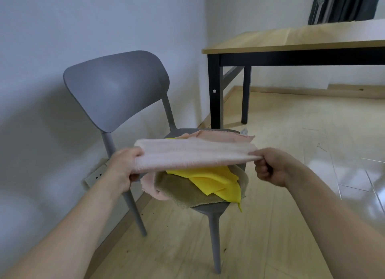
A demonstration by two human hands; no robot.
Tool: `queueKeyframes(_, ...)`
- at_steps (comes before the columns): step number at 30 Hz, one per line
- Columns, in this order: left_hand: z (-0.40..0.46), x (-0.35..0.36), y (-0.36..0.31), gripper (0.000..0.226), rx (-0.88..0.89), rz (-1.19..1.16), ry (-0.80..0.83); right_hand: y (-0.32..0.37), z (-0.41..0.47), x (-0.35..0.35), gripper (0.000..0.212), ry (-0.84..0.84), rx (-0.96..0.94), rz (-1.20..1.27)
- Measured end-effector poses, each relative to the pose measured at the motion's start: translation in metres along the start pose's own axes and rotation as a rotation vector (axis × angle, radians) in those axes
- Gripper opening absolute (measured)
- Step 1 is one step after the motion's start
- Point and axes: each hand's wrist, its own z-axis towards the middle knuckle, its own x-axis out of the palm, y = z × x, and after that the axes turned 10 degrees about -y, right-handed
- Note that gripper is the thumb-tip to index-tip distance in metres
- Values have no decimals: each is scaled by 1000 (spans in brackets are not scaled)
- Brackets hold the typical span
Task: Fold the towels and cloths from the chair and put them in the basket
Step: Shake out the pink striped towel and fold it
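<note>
Folding the pink towel (193, 153) is the step we're on, judging by the doubled-over band of it stretched above the chair seat (208, 211). Our left hand (123, 170) grips its left end, fingers curled under and thumb on top. Our right hand (268, 168) pinches the right end, the other fingers clenched into the palm. The towel's far layer lies toward the seat's back edge; more pink cloth hangs at the seat's left edge, can't tell if it's the same piece. Under it on the seat: yellow cloth (216, 180) hanging off the front-right edge, olive towel (187, 193) at the front edge. Next move probably calls for another fold, ends brought together, both grips kept. Basket not in view. Empty worktop (291, 39) behind, right.
</note>
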Motion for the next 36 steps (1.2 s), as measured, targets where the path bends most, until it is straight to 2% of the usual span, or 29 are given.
queueKeyframes(2, -4, -9, 19, 22, -132, 207, 45, -16, -4, -3, 30, 3, 115, -137)
queueKeyframes(5, -8, -11, 22, 29, -227, 209, 38, -30, -8, -3, 27, -10, 145, -250)
queueKeyframes(7, -12, 0, 6, 24, -167, 143, -4, -31, -10, -3, 21, -25, 110, -272)
queueKeyframes(9, -20, 19, -16, 16, -22, 81, -1, -33, -13, -1, 16, -33, 84, -267)
queueKeyframes(11, -36, 48, -38, 17, 156, 65, 54, -36, -15, -1, 20, -38, 63, -195)
queueKeyframes(13, -60, 82, -51, 22, 272, 79, 158, -39, -17, -2, 31, -62, 28, -109)
queueKeyframes(15, -84, 114, -54, 18, 314, 146, 330, -41, -21, -3, 33, -76, 17, -37)
queueKeyframes(17, -107, 137, -49, 7, 312, 238, 598, -44, -22, -4, 19, -61, 66, 80)
queueKeyframes(18, -113, 145, -44, 10, 287, 263, 703, -45, -22, -5, 19, -31, 104, 135)
queueKeyframes(19, -114, 150, -39, 14, 265, 272, 741, -46, -21, -7, 30, 7, 146, 173)
queueKeyframes(21, -106, 155, -23, 16, 283, 311, 671, -50, -14, -12, 62, 53, 213, 179)
queueKeyframes(22, -99, 155, -14, 20, 333, 375, 595, -52, -10, -15, 69, 54, 225, 160)
queueKeyframes(23, -90, 153, -5, 24, 404, 457, 519, -53, -7, -15, 66, 44, 230, 130)
queueKeyframes(25, -73, 145, 14, 24, 556, 572, 415, -53, -6, -14, 42, 20, 228, 66)
queueKeyframes(27, -65, 133, 27, 24, 659, 665, 362, -50, -6, -12, 19, 15, 215, 19)
queueKeyframes(28, -64, 128, 32, 29, 694, 724, 360, -47, -6, -13, 15, 21, 208, 8)
queueKeyframes(31, -77, 111, 51, 66, 824, 924, 405, -33, -8, -15, 12, 55, 142, 34)
queueKeyframes(33, -82, 105, 63, 85, 1038, 1121, 302, -22, -12, -15, 11, 47, 85, 50)
queueKeyframes(35, -85, 105, 70, 85, 1195, 1250, 171, -13, -13, -13, 16, 23, 18, 16)
queueKeyframes(36, -86, 106, 72, 79, 1233, 1284, 137, -9, -15, -11, 26, 14, -16, -2)
